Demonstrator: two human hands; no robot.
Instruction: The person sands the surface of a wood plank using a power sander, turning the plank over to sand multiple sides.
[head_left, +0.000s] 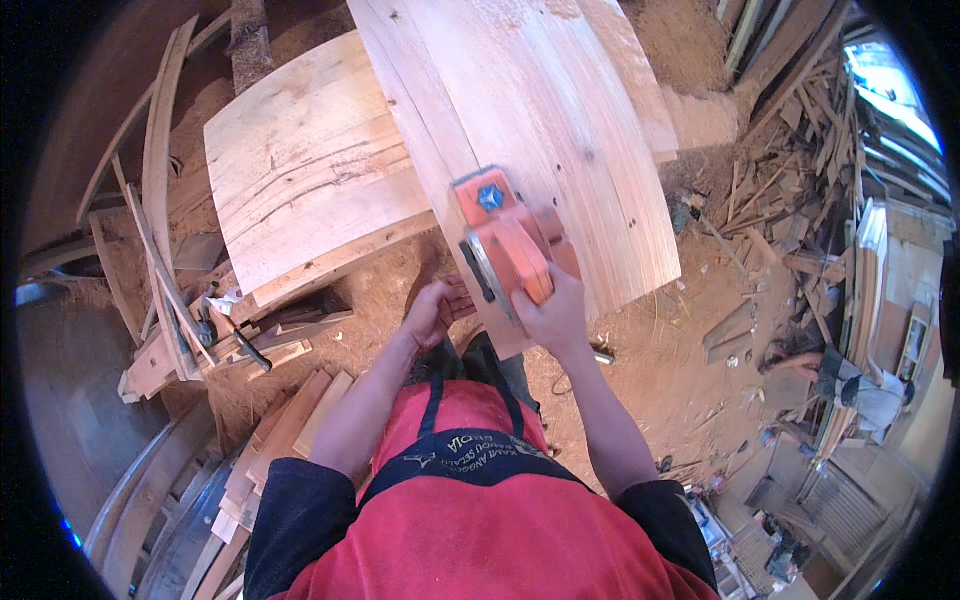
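Observation:
My right hand (553,312) is wrapped round the rear handle of an orange electric hand planer (515,245). The planer rests on the near part of a wide wooden panel (520,110), close to its left edge, with a blue knob at its front. Beside that edge is my left hand (438,312), palm partly turned up and fingers loosely bent, holding nothing; whether its fingertips touch the panel I cannot tell. A second pale panel (310,160) lies to the left, partly under the first.
Sawdust covers the floor (640,370). Long boards (165,150) lean at the left, near a dark-handled tool (250,350). Stacked planks (270,445) lie at lower left. Wood scraps (790,190) pile up at right, where another person (865,390) bends down.

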